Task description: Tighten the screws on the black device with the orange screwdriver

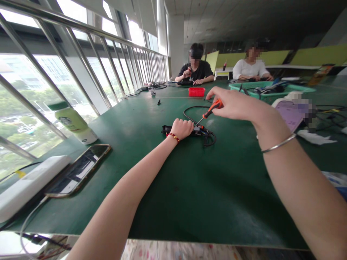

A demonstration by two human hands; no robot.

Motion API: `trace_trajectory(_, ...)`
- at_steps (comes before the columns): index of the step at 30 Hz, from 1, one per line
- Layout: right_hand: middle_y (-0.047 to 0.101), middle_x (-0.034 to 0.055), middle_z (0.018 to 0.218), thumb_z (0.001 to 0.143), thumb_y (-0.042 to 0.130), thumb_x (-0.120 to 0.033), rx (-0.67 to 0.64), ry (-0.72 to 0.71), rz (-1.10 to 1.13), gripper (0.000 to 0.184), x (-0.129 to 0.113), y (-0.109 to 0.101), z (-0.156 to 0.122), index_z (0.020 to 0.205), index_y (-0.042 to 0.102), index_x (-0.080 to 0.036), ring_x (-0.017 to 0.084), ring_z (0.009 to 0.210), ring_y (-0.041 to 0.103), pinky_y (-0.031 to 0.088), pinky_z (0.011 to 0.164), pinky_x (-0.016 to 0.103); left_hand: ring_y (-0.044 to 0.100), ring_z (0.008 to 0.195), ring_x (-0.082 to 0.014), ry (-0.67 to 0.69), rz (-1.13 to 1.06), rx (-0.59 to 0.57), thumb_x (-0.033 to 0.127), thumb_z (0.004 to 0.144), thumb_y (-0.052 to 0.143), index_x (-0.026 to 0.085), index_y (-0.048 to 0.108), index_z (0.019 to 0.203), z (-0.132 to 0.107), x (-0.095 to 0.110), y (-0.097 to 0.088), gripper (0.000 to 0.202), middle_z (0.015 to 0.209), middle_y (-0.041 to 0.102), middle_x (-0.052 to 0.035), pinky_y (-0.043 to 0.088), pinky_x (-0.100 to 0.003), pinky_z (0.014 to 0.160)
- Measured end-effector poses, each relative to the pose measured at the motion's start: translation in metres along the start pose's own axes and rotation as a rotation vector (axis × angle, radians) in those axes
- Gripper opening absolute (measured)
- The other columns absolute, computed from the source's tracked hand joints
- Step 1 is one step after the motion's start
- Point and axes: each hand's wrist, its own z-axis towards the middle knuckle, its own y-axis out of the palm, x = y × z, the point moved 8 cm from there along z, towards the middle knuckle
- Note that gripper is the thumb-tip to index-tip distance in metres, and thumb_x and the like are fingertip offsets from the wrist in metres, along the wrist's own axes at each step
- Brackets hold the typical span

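My left hand (183,129) is wrapped over a black elongated device (167,129) lying on the green table (162,173), and presses it down. Out of the device's right end come dark cables (210,139) and small parts. My right hand (230,103) grips a screwdriver (214,107) with an orange and black handle. The screwdriver slants down to the left, its tip at the device just right of my left fingers. Whether the tip sits in a screw is too small to tell. A black cable loops behind the device.
A red basket (196,92) and a green basket (255,86) of cables stand farther back. At left are a bottle (72,122), a phone (78,171) and a white power strip (32,184). Tissue (316,138) lies at right. Two people sit across the table.
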Motion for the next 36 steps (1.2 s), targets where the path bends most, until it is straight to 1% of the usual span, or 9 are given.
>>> trace_trajectory(5,0.065,0.0032,0.069,0.086,0.047,-0.039,-0.052,0.102,0.086,0.027,0.002,0.006,0.0,0.103,0.058,-0.021,0.017,0.061,0.057,0.038,0.06,0.029,0.065,0.084,-0.0232,-0.067,-0.052,0.0,0.03,0.099,0.024,0.011,0.067,0.088,0.001,-0.007,0.003,0.048,0.088,0.069,-0.0147,0.037,-0.034,0.071)
trace_trajectory(7,0.062,0.0037,0.062,0.09,0.039,-0.044,-0.033,0.147,0.074,0.033,0.005,0.007,0.0,0.095,0.061,-0.019,0.017,0.058,0.057,0.038,0.059,0.029,0.064,0.088,-0.0216,-0.108,-0.088,0.007,0.032,0.099,0.024,0.013,0.068,0.088,0.0,-0.011,0.004,0.049,0.091,0.07,-0.012,0.039,-0.032,0.071)
trace_trajectory(9,0.064,0.0059,0.066,0.091,0.036,-0.044,0.017,0.152,0.045,0.037,0.008,0.005,0.001,0.093,0.062,-0.019,0.019,0.062,0.058,0.038,0.06,0.03,0.063,0.091,-0.02,-0.147,-0.135,0.003,0.033,0.099,0.024,0.016,0.067,0.088,-0.001,-0.015,0.006,0.048,0.093,0.07,-0.0085,0.04,-0.028,0.07)
trace_trajectory(14,0.068,0.009,0.089,0.085,0.051,-0.041,0.044,0.06,0.061,0.042,0.009,0.004,0.002,0.121,0.053,-0.02,0.021,0.07,0.059,0.038,0.061,0.03,0.062,0.091,-0.0189,-0.167,-0.185,-0.005,0.034,0.099,0.026,0.017,0.067,0.088,-0.003,-0.016,0.006,0.045,0.094,0.069,-0.0067,0.043,-0.027,0.071)
trace_trajectory(17,0.067,0.0097,0.094,0.081,0.056,-0.038,0.063,0.0,0.039,0.049,0.003,-0.001,0.001,0.126,0.05,-0.02,0.021,0.07,0.059,0.038,0.059,0.03,0.062,0.091,-0.019,-0.163,-0.184,-0.013,0.033,0.099,0.026,0.017,0.067,0.088,-0.002,-0.016,0.006,0.045,0.094,0.069,-0.0069,0.044,-0.027,0.072)
trace_trajectory(25,0.061,0.0014,0.056,0.09,0.04,-0.044,-0.122,0.12,0.154,0.035,-0.001,0.013,-0.002,0.1,0.062,-0.02,0.015,0.047,0.055,0.039,0.057,0.029,0.063,0.091,-0.02,-0.154,-0.171,-0.014,0.033,0.098,0.026,0.017,0.066,0.087,-0.002,-0.015,0.004,0.045,0.095,0.069,-0.0067,0.044,-0.028,0.07)
trace_trajectory(30,0.067,0.0064,0.08,0.081,0.054,-0.038,0.029,0.09,0.101,0.044,0.004,0.004,0.001,0.121,0.052,-0.021,0.02,0.064,0.059,0.039,0.06,0.03,0.062,0.091,-0.0191,-0.157,-0.168,-0.02,0.033,0.099,0.025,0.017,0.066,0.088,-0.002,-0.016,0.005,0.045,0.095,0.069,-0.0069,0.043,-0.027,0.07)
trace_trajectory(33,0.066,0.0096,0.092,0.078,0.057,-0.034,0.087,0.029,0.048,0.046,0.001,0.002,0.004,0.122,0.052,-0.02,0.022,0.072,0.059,0.039,0.061,0.03,0.062,0.091,-0.0189,-0.148,-0.161,-0.023,0.033,0.099,0.025,0.017,0.066,0.088,-0.001,-0.015,0.006,0.045,0.095,0.069,-0.0068,0.043,-0.026,0.07)
trace_trajectory(36,0.066,0.0095,0.09,0.081,0.053,-0.037,0.093,0.05,0.044,0.037,0.0,0.004,0.005,0.114,0.057,-0.021,0.022,0.071,0.059,0.04,0.06,0.031,0.062,0.091,-0.0193,-0.144,-0.157,-0.017,0.033,0.099,0.024,0.017,0.066,0.088,-0.002,-0.015,0.006,0.046,0.094,0.069,-0.0071,0.043,-0.027,0.07)
